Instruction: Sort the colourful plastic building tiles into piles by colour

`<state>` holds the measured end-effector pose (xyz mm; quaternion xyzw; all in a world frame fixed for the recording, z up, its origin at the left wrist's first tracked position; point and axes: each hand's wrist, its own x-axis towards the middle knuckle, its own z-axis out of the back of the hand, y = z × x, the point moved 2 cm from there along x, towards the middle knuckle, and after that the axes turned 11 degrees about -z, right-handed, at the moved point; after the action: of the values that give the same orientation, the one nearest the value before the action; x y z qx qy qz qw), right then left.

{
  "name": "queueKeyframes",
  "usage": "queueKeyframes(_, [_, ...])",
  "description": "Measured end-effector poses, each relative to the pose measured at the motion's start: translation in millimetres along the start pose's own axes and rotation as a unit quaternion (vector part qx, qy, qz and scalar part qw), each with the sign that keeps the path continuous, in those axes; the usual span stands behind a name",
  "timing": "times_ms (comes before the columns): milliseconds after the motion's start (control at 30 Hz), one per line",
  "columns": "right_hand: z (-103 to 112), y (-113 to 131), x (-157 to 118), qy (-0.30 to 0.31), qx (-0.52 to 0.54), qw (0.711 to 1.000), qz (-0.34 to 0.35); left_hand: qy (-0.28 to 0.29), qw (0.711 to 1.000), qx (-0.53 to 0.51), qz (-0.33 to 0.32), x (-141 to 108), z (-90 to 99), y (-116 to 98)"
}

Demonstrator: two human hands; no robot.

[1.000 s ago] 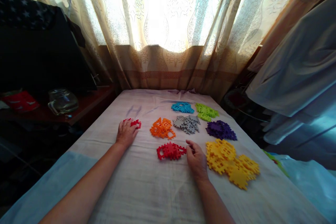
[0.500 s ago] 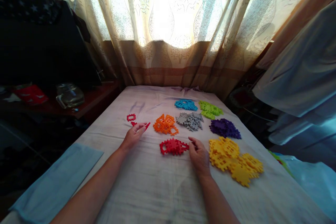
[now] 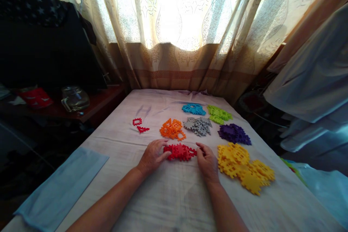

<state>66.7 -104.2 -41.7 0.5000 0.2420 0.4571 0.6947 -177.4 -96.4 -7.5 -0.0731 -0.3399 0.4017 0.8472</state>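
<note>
A pile of red interlocking plastic pieces [image 3: 179, 152] lies on the sheet between my two hands. My left hand [image 3: 153, 156] is at the pile's left end, thumb and fingers apart around its edge. At the opposite end, my right hand [image 3: 208, 161] has its thumb and fingers curled at the tip of a red piece. Farther left lie a red square frame piece [image 3: 133, 121] and, just below it, a red triangular piece [image 3: 143, 129], both untouched. An orange pile [image 3: 172, 129] sits just beyond the red one.
Grey [image 3: 198, 126], blue [image 3: 194, 108], green [image 3: 219, 114], purple [image 3: 234, 133] and yellow piles [image 3: 244, 166] spread across the bed's far and right side. A folded light-blue cloth [image 3: 65, 185] lies at left. A glass pitcher [image 3: 75, 98] stands on a side table.
My left hand has left the loose red pieces and moved right and nearer, to the red pile. The triangular piece now lies uncovered on the sheet. My right hand stays at the pile.
</note>
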Motion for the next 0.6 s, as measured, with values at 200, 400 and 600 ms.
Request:
queueKeyframes(200, [-1.0,-1.6,0.8,0.003,0.0,1.0,0.003,-0.023,0.985,0.152,0.08,9.7,38.8,63.5])
queueKeyframes(400, [-1.6,0.8,-0.4,-0.002,-0.007,1.0,0.006,-0.011,0.97,0.208,0.125,2.9,56.0,94.1])
queueKeyframes(600, [-1.1,1.6,0.1,-0.002,-0.005,1.0,0.005,0.0,0.976,0.189,0.106,0.1,40.7,70.9])
